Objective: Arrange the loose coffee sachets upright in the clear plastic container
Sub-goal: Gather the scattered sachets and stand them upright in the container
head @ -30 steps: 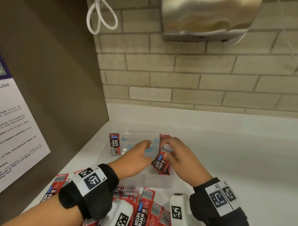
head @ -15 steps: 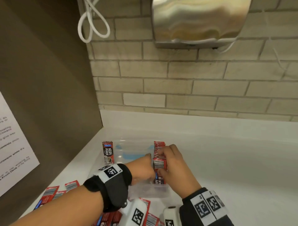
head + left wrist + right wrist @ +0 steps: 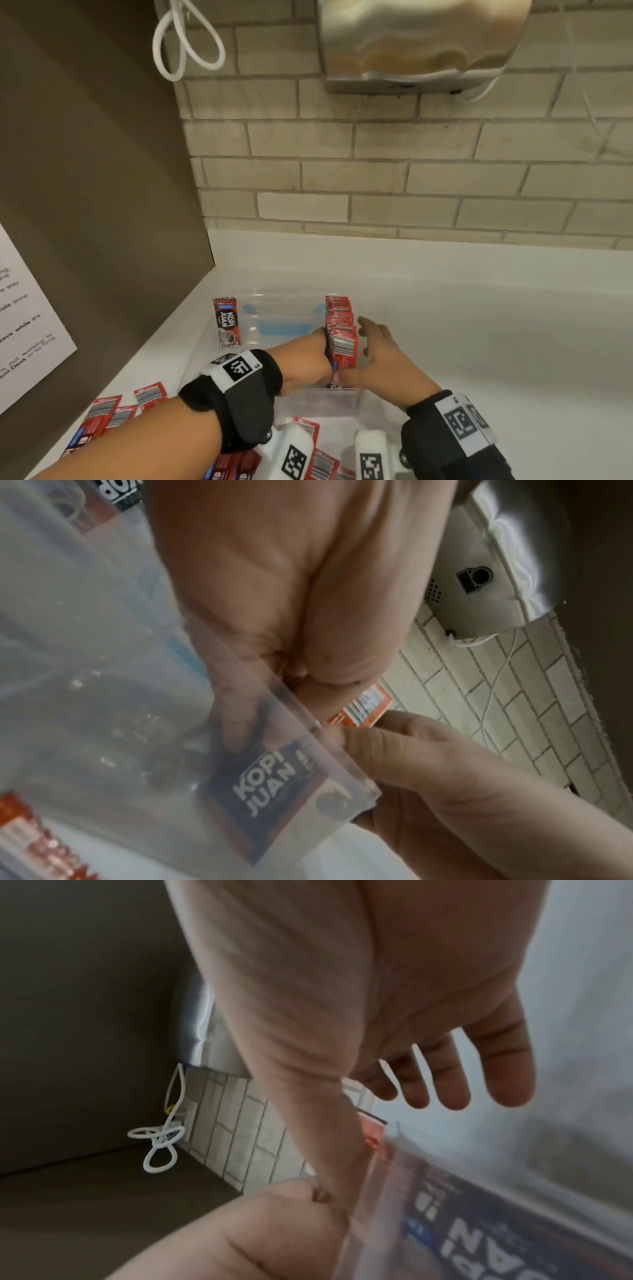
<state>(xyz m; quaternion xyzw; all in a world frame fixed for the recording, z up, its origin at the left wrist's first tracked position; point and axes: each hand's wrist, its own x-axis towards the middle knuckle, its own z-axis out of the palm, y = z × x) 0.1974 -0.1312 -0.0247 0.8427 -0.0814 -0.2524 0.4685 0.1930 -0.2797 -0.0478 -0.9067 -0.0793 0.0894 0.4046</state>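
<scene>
Nearest, loose sachets [image 3: 106,416] are lying flat and scattered on the white counter [image 3: 479,342], along its front edge and under both wrists, most with their barcode sides up.

Just beyond them, the clear container [image 3: 318,401] is sitting on the counter, and both hands are working at its right-hand side. The left hand [image 3: 308,359] is reaching down inside it, fingers curled into a loose fist and knuckles pressing against the left face of the sachet row [image 3: 340,329]; whether anything is pinched inside that fist cannot be told from the head view, and the left wrist view only shows the curled fingers bunched together beside a sachet's barcode end [image 3: 366,710]. The right hand [image 3: 375,359] is standing on the other side of the row, its thumb lying along the near end of the front sachet at the container's near wall, while its four fingers [image 3: 445,1080] are spreading straight and apart, gripping nothing.

Between the two hands, the row is standing upright along the container's right wall, running from the near wall toward the far one.

Farther left, one sachet [image 3: 227,322] is standing upright alone at the container's far-left corner, label facing the camera.

Beyond that, a brick wall [image 3: 376,178] is rising behind the counter, carrying a steel dispenser [image 3: 421,41] and a looped white cable [image 3: 185,41]. A printed notice [image 3: 24,322] is hanging on the brown panel at left.
</scene>
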